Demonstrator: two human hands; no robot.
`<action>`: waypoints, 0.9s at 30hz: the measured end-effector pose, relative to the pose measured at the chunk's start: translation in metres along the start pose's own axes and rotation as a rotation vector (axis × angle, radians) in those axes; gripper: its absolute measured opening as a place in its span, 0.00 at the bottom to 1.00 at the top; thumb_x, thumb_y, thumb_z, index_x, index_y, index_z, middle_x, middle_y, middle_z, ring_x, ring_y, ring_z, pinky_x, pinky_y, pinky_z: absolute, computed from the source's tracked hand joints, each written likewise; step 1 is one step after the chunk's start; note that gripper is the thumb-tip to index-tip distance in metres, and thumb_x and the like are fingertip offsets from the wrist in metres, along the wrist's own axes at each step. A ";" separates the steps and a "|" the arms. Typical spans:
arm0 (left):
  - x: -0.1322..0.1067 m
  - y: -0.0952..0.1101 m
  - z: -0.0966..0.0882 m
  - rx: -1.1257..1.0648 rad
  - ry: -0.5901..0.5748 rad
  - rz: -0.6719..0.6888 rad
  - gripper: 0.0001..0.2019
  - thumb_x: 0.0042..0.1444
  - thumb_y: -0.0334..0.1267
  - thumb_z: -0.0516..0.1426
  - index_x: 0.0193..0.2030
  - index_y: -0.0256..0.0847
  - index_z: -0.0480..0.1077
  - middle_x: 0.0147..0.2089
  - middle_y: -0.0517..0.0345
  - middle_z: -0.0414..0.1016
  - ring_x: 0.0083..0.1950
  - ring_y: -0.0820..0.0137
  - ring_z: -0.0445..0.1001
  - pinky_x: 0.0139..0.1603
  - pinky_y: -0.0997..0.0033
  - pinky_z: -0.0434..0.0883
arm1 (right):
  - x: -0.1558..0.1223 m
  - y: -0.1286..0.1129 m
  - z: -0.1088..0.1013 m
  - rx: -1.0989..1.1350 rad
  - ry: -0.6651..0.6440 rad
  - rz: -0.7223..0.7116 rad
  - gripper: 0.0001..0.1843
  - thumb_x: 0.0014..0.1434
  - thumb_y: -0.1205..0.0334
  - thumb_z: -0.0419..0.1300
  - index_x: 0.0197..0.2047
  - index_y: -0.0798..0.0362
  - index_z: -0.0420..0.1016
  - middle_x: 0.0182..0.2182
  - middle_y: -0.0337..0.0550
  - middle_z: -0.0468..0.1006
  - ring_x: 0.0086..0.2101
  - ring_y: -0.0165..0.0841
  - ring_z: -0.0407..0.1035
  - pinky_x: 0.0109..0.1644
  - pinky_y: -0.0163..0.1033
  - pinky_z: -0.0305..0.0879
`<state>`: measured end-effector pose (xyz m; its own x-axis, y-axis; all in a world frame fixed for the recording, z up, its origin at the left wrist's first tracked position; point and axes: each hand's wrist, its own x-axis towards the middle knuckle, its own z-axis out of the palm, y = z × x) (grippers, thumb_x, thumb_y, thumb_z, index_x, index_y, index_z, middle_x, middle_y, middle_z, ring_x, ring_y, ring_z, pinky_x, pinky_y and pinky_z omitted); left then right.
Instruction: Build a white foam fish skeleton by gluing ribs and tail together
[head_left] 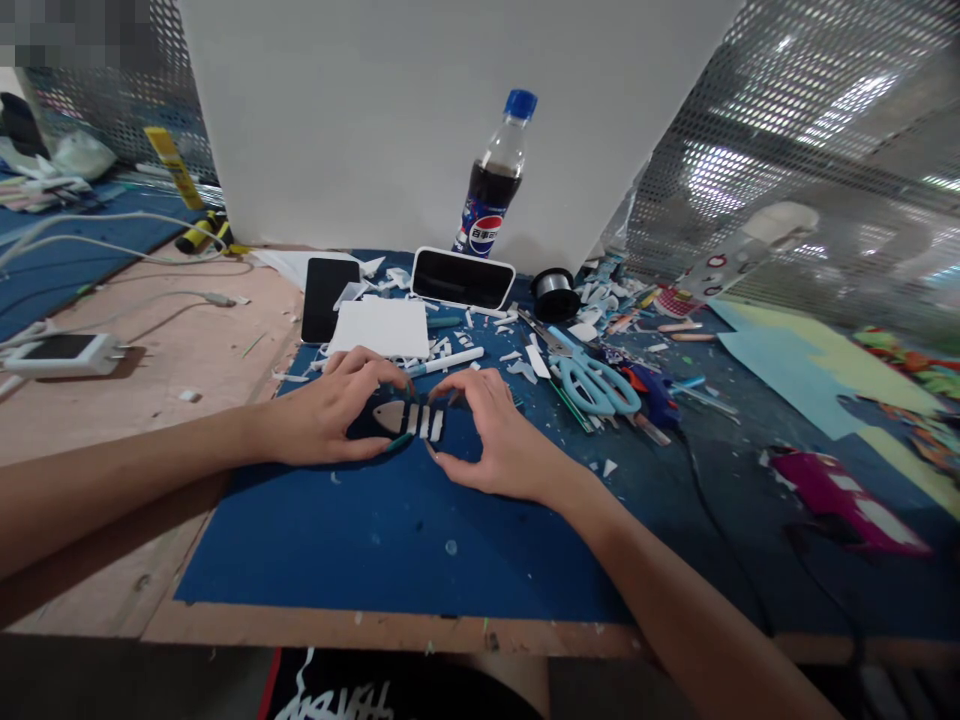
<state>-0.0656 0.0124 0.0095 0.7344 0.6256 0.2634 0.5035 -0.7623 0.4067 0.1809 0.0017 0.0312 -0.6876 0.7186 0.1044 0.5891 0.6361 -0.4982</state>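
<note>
On the blue mat (405, 530), several small white pieces lie in a row like a fish skeleton. At the left end is a pointed head piece (391, 416) with a small eye hole; short upright strips (425, 422) stand to its right. My left hand (341, 410) curves around the head end, thumb below and index finger above, apart from each other. From the other side, my right hand (491, 430) arches around the strips, its thumb tip close to their lower ends. Whether the fingertips touch the strips, I cannot tell.
Behind the hands are a white pad (381, 327), a dark phone (330, 300), a propped white-framed phone (463, 280) and a cola bottle (491, 190). Blue scissors (596, 380), a wire spool (555, 294) and white scraps lie right. A magenta tool (847, 500) sits far right.
</note>
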 end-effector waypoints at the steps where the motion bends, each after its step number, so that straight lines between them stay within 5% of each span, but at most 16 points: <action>1: 0.000 0.000 0.000 0.000 -0.003 0.000 0.19 0.58 0.41 0.54 0.53 0.40 0.55 0.52 0.45 0.64 0.55 0.57 0.59 0.52 0.51 0.63 | 0.000 0.000 0.000 -0.001 -0.001 0.002 0.22 0.55 0.57 0.57 0.51 0.50 0.57 0.48 0.50 0.64 0.49 0.43 0.57 0.50 0.48 0.59; 27: 0.000 -0.001 0.000 0.005 0.006 -0.004 0.22 0.56 0.42 0.55 0.55 0.42 0.53 0.53 0.46 0.63 0.55 0.56 0.59 0.52 0.51 0.63 | -0.004 0.001 -0.007 -0.061 -0.005 -0.004 0.24 0.55 0.55 0.57 0.53 0.50 0.56 0.49 0.51 0.63 0.50 0.44 0.57 0.53 0.49 0.58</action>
<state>-0.0665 0.0130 0.0087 0.7298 0.6294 0.2668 0.5087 -0.7607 0.4032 0.1871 0.0010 0.0364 -0.6918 0.7148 0.1022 0.6113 0.6551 -0.4440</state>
